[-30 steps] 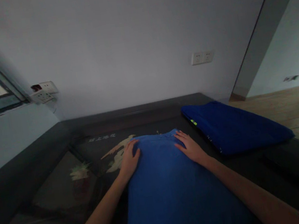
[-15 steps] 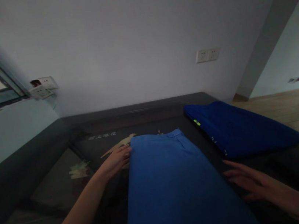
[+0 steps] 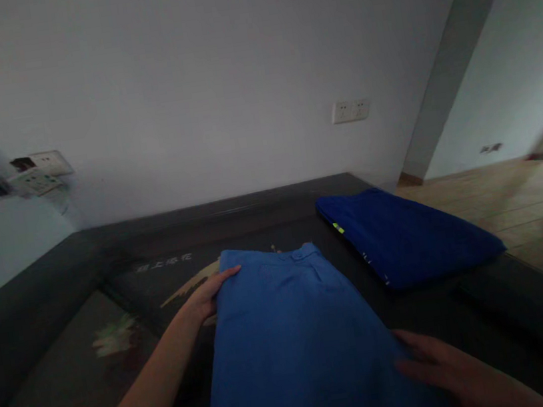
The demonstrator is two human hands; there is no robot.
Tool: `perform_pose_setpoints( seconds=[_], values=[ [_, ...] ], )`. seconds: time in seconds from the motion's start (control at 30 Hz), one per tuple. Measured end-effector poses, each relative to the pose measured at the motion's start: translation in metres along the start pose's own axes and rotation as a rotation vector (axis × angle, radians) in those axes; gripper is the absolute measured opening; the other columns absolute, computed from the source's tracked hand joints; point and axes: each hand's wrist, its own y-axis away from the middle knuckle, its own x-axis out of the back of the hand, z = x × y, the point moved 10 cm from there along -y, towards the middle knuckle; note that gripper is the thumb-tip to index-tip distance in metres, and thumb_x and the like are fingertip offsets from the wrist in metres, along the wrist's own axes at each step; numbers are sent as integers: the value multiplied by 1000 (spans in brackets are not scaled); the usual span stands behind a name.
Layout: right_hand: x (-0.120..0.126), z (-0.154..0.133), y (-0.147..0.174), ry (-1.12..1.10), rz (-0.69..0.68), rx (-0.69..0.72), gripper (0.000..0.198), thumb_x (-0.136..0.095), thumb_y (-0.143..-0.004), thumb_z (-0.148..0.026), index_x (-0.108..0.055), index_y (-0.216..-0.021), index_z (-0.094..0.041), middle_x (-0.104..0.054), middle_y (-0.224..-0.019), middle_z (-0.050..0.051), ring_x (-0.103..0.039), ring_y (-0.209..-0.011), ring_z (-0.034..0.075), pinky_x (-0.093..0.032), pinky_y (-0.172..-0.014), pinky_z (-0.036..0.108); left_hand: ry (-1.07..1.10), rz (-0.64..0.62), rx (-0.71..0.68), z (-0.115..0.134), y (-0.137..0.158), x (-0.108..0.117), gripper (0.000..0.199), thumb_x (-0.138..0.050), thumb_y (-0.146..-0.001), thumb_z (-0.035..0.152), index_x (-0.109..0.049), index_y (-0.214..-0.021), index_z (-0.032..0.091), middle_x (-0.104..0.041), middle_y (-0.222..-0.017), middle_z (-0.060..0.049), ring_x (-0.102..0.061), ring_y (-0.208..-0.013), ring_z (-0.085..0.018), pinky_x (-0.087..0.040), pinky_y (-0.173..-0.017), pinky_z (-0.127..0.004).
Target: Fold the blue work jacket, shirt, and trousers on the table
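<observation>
Light blue folded trousers (image 3: 290, 335) lie lengthwise in front of me on the dark tabletop, waistband at the far end. My left hand (image 3: 208, 296) grips their left edge near the waistband, thumb on top and the other fingers hidden beneath. At the lower right edge, my right hand (image 3: 433, 363) holds the cloth between thumb and fingers, slightly blurred. To the right lies a darker blue folded garment (image 3: 407, 235) with a small yellow-green mark on its side; neither hand touches it.
The dark glossy table (image 3: 234, 225) has pale lettering and printed decoration. Behind it is a wall with a double socket (image 3: 351, 111) and, at left, another socket (image 3: 51, 163). Tiled floor (image 3: 527, 194) shows at right, beyond the table edge.
My left thumb now lies over the trousers' edge. My right hand has come in from beside the trousers onto their right edge. The cloth has more creases, and the view has turned rightward.
</observation>
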Motion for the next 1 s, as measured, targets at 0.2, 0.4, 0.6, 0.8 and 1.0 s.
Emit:
perform_pose_setpoints(
  seconds=[0.2, 0.4, 0.6, 0.8, 1.0],
  values=[
    [-25, -21, 3, -33, -41, 26, 78, -80, -63, -43, -52, -131, -18, -60, -128, 11, -57, -115, 29, -45, -101, 39, 134, 47, 69, -8, 3, -11, 32, -70, -77, 25, -65, -104, 11, -74, -83, -13, -71, -68, -23, -60, -73, -36],
    [-36, -16, -2, -227, -103, 73, 94, -81, -60, -27, -37, -142, -22, -54, -135, 10, -53, -120, 27, -44, -102, 39, 184, 35, 157, -16, 9, -16, 33, -63, -83, 26, -62, -110, 8, -73, -75, -13, -71, -64, -25, -61, -68, -38],
    [-38, -25, -1, -239, -135, 89, 89, -75, -64, -19, -34, -144, -26, -59, -129, 8, -58, -114, 26, -47, -99, 40, 224, 34, 153, -6, 20, -24, 34, -60, -85, 25, -61, -113, 7, -72, -72, -13, -71, -62, -27, -61, -65, -39],
    [-19, -70, 2, -132, -125, 151, 86, -71, -62, -13, -39, -141, -26, -63, -124, 6, -62, -107, 24, -49, -95, 39, 267, 77, 54, 32, 45, -48, 32, -56, -87, 22, -60, -114, 6, -72, -69, -11, -70, -59, -26, -62, -63, -39],
    [45, -137, 15, 83, -44, 267, 86, -72, -62, -17, -39, -141, -24, -59, -130, 8, -61, -110, 26, -47, -97, 43, 401, -11, -148, 102, 54, -97, 31, -52, -88, 18, -59, -117, 7, -72, -76, -10, -71, -65, -22, -62, -66, -34]
  ],
)
